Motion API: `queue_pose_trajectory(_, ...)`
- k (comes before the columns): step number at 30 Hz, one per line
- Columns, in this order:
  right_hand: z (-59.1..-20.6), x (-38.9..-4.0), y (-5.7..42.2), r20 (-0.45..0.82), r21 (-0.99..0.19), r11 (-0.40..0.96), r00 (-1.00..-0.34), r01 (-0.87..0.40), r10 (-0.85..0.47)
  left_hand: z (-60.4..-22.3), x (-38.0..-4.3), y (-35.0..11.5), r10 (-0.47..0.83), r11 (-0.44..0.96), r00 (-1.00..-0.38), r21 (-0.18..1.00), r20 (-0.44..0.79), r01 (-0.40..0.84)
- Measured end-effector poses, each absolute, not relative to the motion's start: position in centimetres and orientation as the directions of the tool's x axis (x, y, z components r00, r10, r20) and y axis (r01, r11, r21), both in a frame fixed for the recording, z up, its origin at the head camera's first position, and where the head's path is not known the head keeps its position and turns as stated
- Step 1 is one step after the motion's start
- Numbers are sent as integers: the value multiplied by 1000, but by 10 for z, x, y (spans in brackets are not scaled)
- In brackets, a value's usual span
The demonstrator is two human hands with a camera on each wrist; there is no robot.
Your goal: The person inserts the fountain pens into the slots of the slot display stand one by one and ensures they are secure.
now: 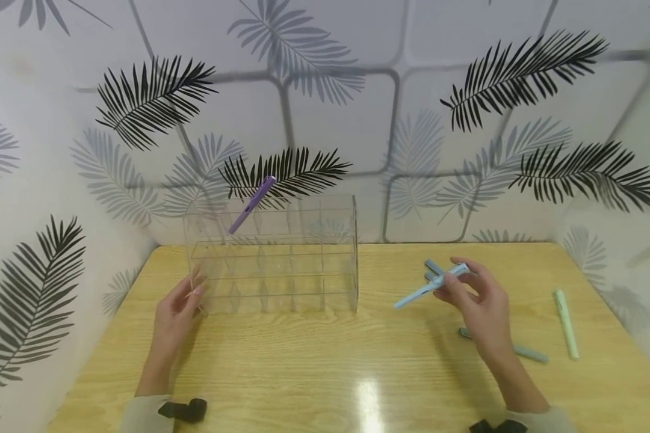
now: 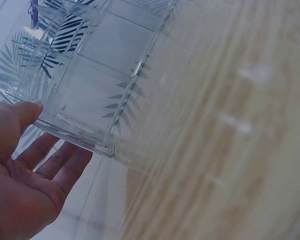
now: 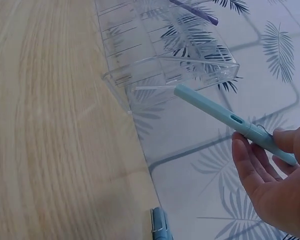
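A clear, compartmented pen organizer [image 1: 355, 264] stands at the back left of the table. My left hand [image 1: 173, 316] holds its left side wall, thumb on one face and fingers on the other, as the left wrist view [image 2: 35, 185] confirms. A purple pen [image 1: 251, 205] leans up out of a compartment in the upper part of the organizer. To the right of the organizer, my right hand [image 1: 484, 307] pinches a light blue pen [image 1: 419, 293] above the table. In the right wrist view this pen [image 3: 210, 107] points toward the organizer's side, thumb and fingers near its far end.
Blue pens [image 1: 432, 266] lie behind my right hand. A grey-green pen [image 1: 531, 353] lies on the table below that hand, partly hidden by it. Farther right is a light green pen [image 1: 566, 325]. A leaf-patterned wall [image 1: 336, 138] borders the wooden table [image 1: 303, 367] at the back.
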State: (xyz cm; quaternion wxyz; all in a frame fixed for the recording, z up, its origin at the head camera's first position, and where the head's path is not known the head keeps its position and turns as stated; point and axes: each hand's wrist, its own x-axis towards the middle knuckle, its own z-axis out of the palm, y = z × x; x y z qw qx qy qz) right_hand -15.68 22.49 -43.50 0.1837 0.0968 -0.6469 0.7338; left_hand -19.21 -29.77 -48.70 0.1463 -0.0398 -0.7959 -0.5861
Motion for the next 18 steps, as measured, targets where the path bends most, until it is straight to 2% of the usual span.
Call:
queue_pose_trajectory(5,-425,-162,216,395,-902,-136,-911,-409,123,-486,-192,-297,-110,304,-958,926,266,222)
queue_pose_trajectory(12,-410,-173,203,446,-885,-100,-889,-455,100,-487,-192,-296,-107,308,-954,922,279,235)
queue_pose_trajectory(18,-396,-189,182,455,-880,-76,-879,-468,146,-485,-192,-296,-107,324,-953,916,284,237)
